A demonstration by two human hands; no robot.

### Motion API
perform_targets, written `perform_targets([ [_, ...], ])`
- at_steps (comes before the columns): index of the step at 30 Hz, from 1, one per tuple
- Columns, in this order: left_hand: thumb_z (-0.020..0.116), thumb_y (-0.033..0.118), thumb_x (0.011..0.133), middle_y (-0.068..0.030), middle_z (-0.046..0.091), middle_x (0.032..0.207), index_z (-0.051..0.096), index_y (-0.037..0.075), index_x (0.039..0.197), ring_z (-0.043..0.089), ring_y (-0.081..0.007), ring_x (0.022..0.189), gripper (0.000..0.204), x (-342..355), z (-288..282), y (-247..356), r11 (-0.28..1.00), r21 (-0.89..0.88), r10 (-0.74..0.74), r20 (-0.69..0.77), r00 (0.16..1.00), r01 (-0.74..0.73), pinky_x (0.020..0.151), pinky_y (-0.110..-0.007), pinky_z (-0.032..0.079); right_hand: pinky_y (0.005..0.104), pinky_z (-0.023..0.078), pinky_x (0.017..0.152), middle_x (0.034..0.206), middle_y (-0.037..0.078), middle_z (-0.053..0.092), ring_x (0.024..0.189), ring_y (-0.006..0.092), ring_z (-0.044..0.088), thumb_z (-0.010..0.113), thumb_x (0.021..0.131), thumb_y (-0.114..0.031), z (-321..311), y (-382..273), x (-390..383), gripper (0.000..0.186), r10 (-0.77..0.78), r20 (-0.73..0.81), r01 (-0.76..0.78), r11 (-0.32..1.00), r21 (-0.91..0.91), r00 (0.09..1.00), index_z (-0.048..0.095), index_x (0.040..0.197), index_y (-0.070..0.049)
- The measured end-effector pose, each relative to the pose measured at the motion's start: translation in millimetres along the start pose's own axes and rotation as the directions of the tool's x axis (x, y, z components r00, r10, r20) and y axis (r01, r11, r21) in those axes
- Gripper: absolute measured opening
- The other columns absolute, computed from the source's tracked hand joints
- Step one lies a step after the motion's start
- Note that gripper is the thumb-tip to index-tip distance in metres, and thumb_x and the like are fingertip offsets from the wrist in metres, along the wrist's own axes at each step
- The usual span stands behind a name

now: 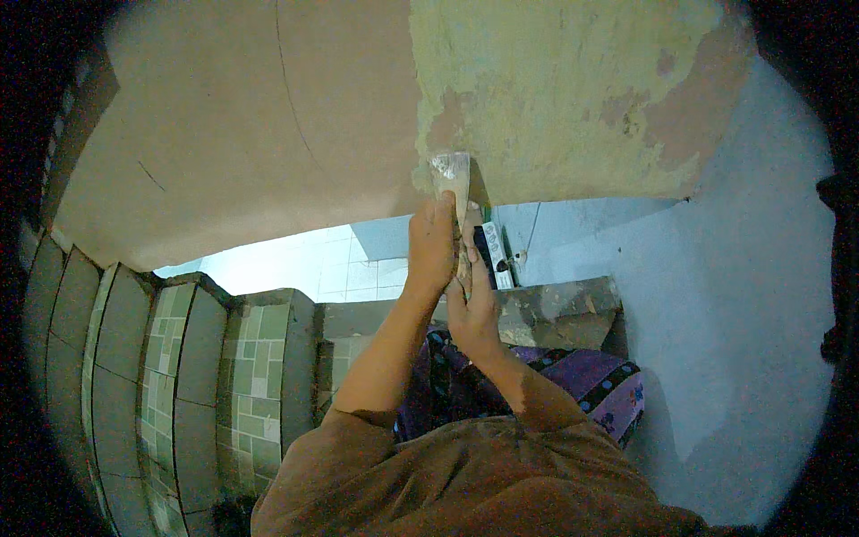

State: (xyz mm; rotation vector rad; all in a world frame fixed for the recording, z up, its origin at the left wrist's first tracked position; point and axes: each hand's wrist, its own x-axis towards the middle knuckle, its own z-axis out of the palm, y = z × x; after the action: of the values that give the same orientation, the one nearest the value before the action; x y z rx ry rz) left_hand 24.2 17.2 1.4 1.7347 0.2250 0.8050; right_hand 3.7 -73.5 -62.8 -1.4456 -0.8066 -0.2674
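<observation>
A scraper (457, 183) with a wide, pale-smeared blade points away from me, its blade edge against the wall (349, 116). My left hand (433, 237) is closed around it just behind the blade, thumb laid along the top. Lower on the handle, my right hand (475, 304) is closed too, partly hiding the grip. Left of the blade the wall is plain pinkish brown. To its right spreads a yellow-green coating (555, 98), with bare pinkish patches showing through in places.
Tiled stairs (259, 367) run along the left. Below the wall's lower edge, a bright tiled floor (349, 268) and a dark-and-white object (497, 255) show through a gap. A rough ledge (573, 300) is in front of my knees. A pale blue wall (716, 295) stands at right.
</observation>
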Motion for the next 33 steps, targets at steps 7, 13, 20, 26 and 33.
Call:
perform_targets([
  [7,0.044,0.034,0.098,-0.0089,0.058,0.064,0.060,-0.001,0.081,0.053,-0.0152,0.056,0.043,-1,3,-7,0.997,0.078,0.025,0.001,1.000,-0.025,0.054,-0.032,0.042,0.0369,0.031,0.108,0.142,0.027,0.036,0.130,0.0325,0.040,0.042,0.091,-0.002,0,0,0,0.050,-0.062,-0.033,0.062,0.998,0.024,0.998,0.029,0.138,0.012],
  [13,0.043,0.034,0.099,-0.0066,0.059,0.068,0.061,0.000,0.083,0.053,-0.0168,0.061,0.041,8,4,3,0.959,-0.272,-0.059,0.081,0.995,0.079,0.058,-0.033,0.043,0.0365,0.029,0.109,0.141,0.026,0.037,0.132,0.0307,0.038,0.043,0.092,-0.004,-2,-14,10,0.049,0.034,-0.043,-0.029,0.993,0.116,0.999,0.031,0.137,0.012],
  [20,0.043,0.035,0.099,-0.0070,0.058,0.066,0.062,0.000,0.083,0.052,-0.0173,0.056,0.043,6,3,7,0.990,-0.141,-0.020,0.060,0.998,0.028,0.057,-0.034,0.042,0.0364,0.026,0.111,0.145,0.024,0.033,0.135,0.0306,0.034,0.041,0.093,-0.005,-2,-11,9,0.052,0.016,-0.018,-0.014,0.995,0.100,1.000,0.026,0.140,0.011],
  [26,0.042,0.034,0.099,-0.0083,0.058,0.062,0.059,0.000,0.078,0.051,-0.0133,0.053,0.043,-3,9,-10,0.994,-0.106,0.049,0.075,0.996,-0.041,0.050,-0.029,0.041,0.0370,0.024,0.112,0.150,0.023,0.026,0.138,0.0297,0.029,0.039,0.094,-0.005,-7,9,-10,0.055,0.013,0.022,-0.014,0.999,0.050,1.000,0.020,0.144,0.009],
  [33,0.041,0.039,0.100,-0.0038,0.058,0.065,0.061,0.002,0.092,0.051,-0.0102,0.053,0.042,-19,32,-35,0.979,-0.120,-0.130,0.263,0.956,0.166,0.048,-0.024,0.039,0.0212,0.040,0.057,0.098,0.004,0.053,0.070,0.0072,0.046,0.038,0.099,-0.010,-20,19,-32,0.052,0.306,-0.034,-0.294,0.935,0.201,0.951,0.024,0.148,-0.004],
])
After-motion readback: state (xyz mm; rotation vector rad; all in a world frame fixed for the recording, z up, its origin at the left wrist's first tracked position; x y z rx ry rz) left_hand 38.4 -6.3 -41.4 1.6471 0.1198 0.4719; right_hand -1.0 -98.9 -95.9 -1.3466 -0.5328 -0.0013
